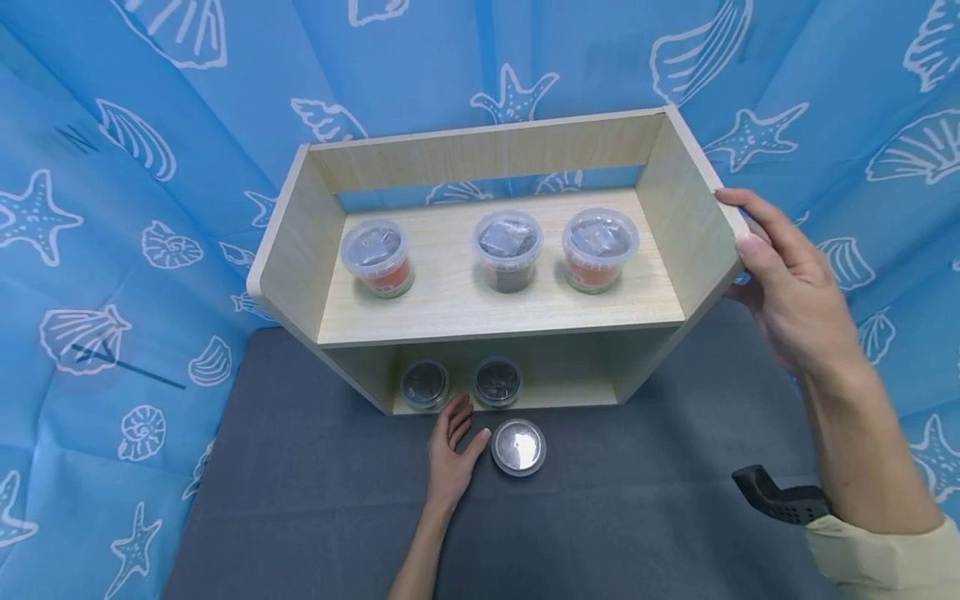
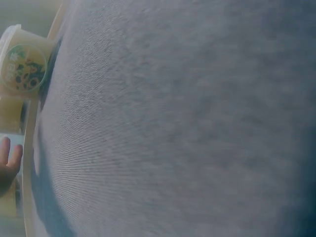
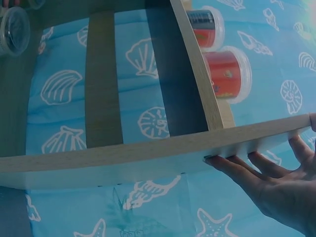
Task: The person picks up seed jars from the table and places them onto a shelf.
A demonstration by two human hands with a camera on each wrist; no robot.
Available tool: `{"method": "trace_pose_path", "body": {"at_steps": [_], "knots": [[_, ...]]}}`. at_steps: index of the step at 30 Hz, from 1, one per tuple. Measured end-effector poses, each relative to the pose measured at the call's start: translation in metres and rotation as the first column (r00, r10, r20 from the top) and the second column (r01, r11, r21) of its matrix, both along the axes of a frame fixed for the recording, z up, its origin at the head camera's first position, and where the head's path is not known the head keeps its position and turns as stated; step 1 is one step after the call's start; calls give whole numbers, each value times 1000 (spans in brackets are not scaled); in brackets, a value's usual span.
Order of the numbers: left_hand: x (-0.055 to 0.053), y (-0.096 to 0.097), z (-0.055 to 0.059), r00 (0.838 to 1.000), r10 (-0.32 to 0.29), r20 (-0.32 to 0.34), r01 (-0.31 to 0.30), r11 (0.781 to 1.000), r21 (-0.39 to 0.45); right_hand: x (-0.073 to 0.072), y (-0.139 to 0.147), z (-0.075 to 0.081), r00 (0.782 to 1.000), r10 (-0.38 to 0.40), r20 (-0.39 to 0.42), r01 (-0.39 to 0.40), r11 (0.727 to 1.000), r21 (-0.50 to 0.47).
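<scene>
A pale wooden two-tier shelf [image 1: 480, 321] stands on the dark cloth, and my right hand [image 1: 798, 287] grips the front edge of its right side panel. From the right wrist view, the fingers [image 3: 237, 173] of that hand lie along the panel's outer face. My left hand [image 1: 448, 471] reaches to the front of the lower tier with its fingers loosely bent and nothing held. Its fingertips are close to two lidded tubs, a left one [image 1: 424, 383] and a right one [image 1: 497, 382]. Beside the thumb, a third lidded tub [image 1: 518, 447] sits in front of the shelf.
On the upper tier are a red-filled tub [image 1: 386, 271] at left, a dark-filled tub [image 1: 510, 271] in the middle and another red-filled tub [image 1: 592, 271] at right. A blue shell-print curtain [image 1: 150, 333] hangs behind and beside the dark tablecloth [image 1: 315, 500].
</scene>
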State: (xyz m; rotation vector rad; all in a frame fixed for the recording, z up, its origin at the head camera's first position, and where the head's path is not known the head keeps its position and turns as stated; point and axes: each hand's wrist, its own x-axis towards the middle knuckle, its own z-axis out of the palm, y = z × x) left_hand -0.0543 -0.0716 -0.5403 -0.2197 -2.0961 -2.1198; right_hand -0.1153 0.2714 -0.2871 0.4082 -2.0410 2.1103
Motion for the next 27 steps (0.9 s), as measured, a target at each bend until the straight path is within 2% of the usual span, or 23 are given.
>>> {"method": "trace_pose_path", "body": {"at_steps": [4,11,18,23,27], "knots": [[7,-1,-1,999,-30,-22,30,999,-22,-3,6,0,999,46,-11,-46,999,-4],[13,0,-3,991,-130,-40,128,991,-36,-9,16,-1,986,165,-31,-166,984,-65],[16,1,-10,975,-220,-11,220,975,-10,-10,17,-3,983,179,-31,-181,981,-69],[17,5,-12,971,-240,8,240,970,-35,-9,17,-4,984,174,-32,-176,982,-67],[18,8,-10,968,-245,61,249,966,-67,-9,17,-6,985,165,-44,-168,983,-69]]}}
